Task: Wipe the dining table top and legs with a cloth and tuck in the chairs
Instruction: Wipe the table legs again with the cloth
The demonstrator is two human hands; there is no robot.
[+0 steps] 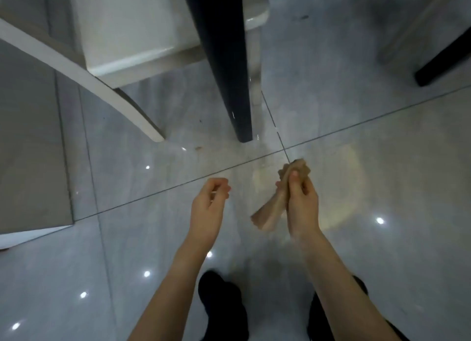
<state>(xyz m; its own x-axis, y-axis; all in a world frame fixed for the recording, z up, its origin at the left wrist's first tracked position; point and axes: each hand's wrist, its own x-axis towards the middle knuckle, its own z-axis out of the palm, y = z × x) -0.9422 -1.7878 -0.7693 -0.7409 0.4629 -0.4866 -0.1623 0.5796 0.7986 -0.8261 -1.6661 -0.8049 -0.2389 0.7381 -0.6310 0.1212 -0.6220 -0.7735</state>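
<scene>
I look down at the floor from under the table. A dark table leg (226, 60) comes down the middle and ends on the tiles. My right hand (302, 200) grips a beige cloth (270, 213), bunched, below and to the right of the leg's foot. My left hand (207, 208) hovers to the left of the cloth, fingers curled, with nothing seen in it. A white chair (122, 42) stands at the upper left, its leg (102, 88) slanting down to the floor beside the table leg.
Glossy grey floor tiles (382, 162) spread all around, with light spots reflected. A second dark table leg (443, 65) shows at the upper right. A grey panel (30, 149) fills the left edge. My dark-clothed legs (224, 305) are at the bottom.
</scene>
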